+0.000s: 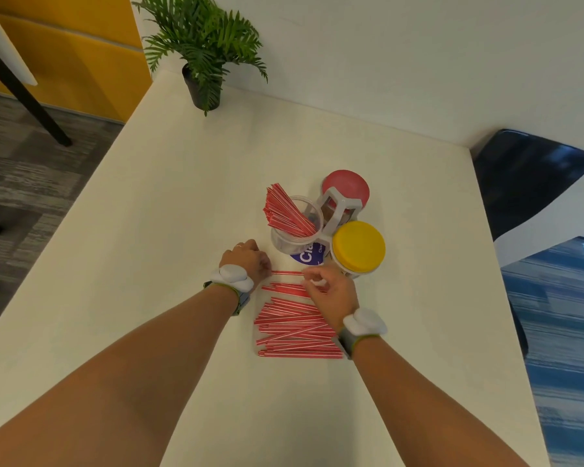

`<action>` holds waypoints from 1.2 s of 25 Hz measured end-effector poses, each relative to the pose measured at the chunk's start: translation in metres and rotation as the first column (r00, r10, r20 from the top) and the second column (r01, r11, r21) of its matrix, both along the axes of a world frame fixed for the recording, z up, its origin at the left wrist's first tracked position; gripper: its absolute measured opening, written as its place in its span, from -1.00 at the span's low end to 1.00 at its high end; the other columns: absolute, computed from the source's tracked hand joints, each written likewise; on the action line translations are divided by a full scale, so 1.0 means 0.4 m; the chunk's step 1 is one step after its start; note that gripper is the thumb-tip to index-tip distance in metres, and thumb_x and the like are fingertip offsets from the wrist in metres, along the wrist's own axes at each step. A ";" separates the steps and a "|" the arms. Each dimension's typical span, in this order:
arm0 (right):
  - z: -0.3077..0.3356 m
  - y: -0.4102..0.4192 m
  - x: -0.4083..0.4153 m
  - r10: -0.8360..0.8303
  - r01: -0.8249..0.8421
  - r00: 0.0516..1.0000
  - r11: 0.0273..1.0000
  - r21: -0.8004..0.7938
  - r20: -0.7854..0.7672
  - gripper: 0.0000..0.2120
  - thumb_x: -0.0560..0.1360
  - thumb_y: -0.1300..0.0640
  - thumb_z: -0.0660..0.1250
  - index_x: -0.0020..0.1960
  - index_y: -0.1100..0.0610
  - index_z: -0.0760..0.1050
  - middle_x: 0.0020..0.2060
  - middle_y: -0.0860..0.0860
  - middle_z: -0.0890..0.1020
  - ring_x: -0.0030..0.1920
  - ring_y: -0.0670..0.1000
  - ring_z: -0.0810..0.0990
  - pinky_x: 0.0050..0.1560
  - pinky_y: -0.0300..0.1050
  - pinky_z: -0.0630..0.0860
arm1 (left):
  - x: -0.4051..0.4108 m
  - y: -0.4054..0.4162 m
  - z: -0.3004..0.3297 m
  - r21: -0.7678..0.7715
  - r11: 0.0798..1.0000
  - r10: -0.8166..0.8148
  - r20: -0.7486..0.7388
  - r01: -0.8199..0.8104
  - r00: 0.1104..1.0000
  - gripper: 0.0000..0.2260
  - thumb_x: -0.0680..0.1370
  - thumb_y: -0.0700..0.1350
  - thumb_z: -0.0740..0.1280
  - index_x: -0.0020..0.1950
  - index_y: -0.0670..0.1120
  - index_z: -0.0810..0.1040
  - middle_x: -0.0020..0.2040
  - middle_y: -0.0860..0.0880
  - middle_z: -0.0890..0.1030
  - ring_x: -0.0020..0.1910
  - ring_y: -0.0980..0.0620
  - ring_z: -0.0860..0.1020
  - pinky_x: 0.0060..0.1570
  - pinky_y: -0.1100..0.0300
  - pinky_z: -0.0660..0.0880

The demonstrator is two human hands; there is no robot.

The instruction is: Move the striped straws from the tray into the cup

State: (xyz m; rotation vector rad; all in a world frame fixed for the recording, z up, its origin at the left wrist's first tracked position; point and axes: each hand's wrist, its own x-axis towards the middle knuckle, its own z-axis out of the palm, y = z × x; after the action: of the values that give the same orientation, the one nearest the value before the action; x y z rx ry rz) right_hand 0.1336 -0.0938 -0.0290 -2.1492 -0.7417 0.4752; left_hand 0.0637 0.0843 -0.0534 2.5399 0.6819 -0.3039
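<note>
While both hands work above the pile of striped straws point(297, 326) on the white table point(169, 183), the left hand point(246, 261) and right hand point(331, 291) seem to pinch one straw point(287, 273) between them. More straws lean inside the clear cup point(295, 227).

Your right hand point(331, 293) covers the ends of the loose striped straws point(295, 326); your left hand point(246, 261) hides its fingertips, so neither grip shows clearly.
</note>
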 end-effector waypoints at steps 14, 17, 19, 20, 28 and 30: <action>-0.009 -0.090 -0.047 0.141 -0.134 0.990 0.960 -0.244 0.012 -0.69 0.46 0.13 0.32 0.20 0.01 0.48 0.01 0.02 0.66 0.10 0.01 0.54 0.26 -0.06 0.39 | -0.103 -0.063 0.022 -0.053 0.997 -0.056 0.157 0.065 0.986 -0.82 0.53 -0.09 0.24 0.04 -0.11 0.55 0.14 -0.14 0.51 0.10 -0.19 0.48 0.04 0.03 0.39; 0.001 -0.113 -0.063 0.137 -0.136 0.991 0.962 -0.238 -0.014 -0.73 0.46 0.16 0.33 0.16 0.04 0.52 0.02 0.03 0.66 0.08 0.00 0.55 0.20 -0.21 0.37 | -0.118 -0.107 0.016 -0.008 0.994 -0.108 0.104 0.110 0.989 -0.81 0.55 -0.09 0.19 0.08 -0.12 0.53 0.12 -0.13 0.57 0.12 -0.16 0.47 0.07 0.05 0.37; 0.005 -0.132 -0.070 0.147 -0.146 0.989 0.963 -0.226 -0.011 -0.73 0.44 0.19 0.34 0.14 0.06 0.54 0.02 0.06 0.65 0.05 0.01 0.55 0.17 -0.19 0.41 | -0.126 -0.127 0.013 0.017 0.992 -0.124 0.073 0.123 0.990 -0.80 0.55 -0.08 0.19 0.09 -0.11 0.51 0.11 -0.11 0.58 0.13 -0.15 0.46 0.07 0.06 0.36; 0.006 -0.143 -0.072 0.152 -0.148 0.988 0.963 -0.226 0.003 -0.73 0.43 0.19 0.36 0.13 0.07 0.54 0.03 0.06 0.65 0.05 0.03 0.54 0.18 -0.13 0.43 | -0.130 -0.133 0.012 0.015 0.993 -0.119 0.072 0.118 0.990 -0.80 0.54 -0.07 0.19 0.10 -0.10 0.51 0.11 -0.10 0.58 0.13 -0.14 0.45 0.08 0.07 0.36; -0.013 -0.194 -0.068 0.248 -0.224 0.968 0.905 -0.363 0.022 -0.51 0.26 -0.02 0.51 0.16 -0.02 0.51 0.12 -0.01 0.54 0.13 0.01 0.43 0.25 -0.01 0.36 | -0.141 -0.143 0.007 -0.072 0.980 -0.182 0.034 0.184 0.983 -0.57 0.46 0.04 0.32 0.32 0.04 0.40 0.25 -0.08 0.45 0.22 -0.13 0.39 0.22 0.03 0.36; -0.020 -0.196 -0.066 0.264 -0.232 0.964 0.896 -0.378 0.037 -0.55 0.29 0.03 0.50 0.16 0.02 0.52 0.12 0.03 0.53 0.13 0.04 0.42 0.24 0.01 0.37 | -0.139 -0.148 0.005 -0.062 0.983 -0.172 0.026 0.173 0.985 -0.61 0.47 0.01 0.32 0.30 0.05 0.44 0.23 -0.08 0.47 0.20 -0.14 0.39 0.22 0.05 0.35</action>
State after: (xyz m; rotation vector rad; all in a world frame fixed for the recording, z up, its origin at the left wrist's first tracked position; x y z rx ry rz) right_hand 0.1073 -0.1723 -0.0372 -2.4494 -1.0540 0.7069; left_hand 0.0082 0.0251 -0.0513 2.5411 0.4377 -0.3524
